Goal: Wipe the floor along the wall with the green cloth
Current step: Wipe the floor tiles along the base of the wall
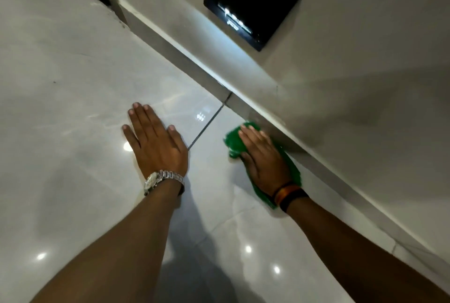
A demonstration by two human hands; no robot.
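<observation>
Cloth: the green cloth (243, 143) is bright green, soft and crumpled. It is bunched up into folds at its far end and stretches back in a long strip under the wrist.
Where the cloth is: it lies flat on the floor (73, 83), right beside the grey strip (328, 171) at the bottom of the wall (365, 59). Its far edge looks like it touches that strip.
Right hand: the right hand (263, 156) lies flat on top of the cloth with the fingers stretched out. It presses the cloth down and does not close around it. Dark and orange bands (289, 194) sit on this wrist.
Left hand: the left hand (155, 139) is spread wide, palm down on the bare floor, holding nothing. It is well apart from the cloth. A silver watch (162, 179) is on this wrist.
Floor: shiny pale tiles with bright spots of light. A dark line (207, 127) between two tiles runs between the hands.
Wall: pale grey, with a black box (250, 1) on it.
</observation>
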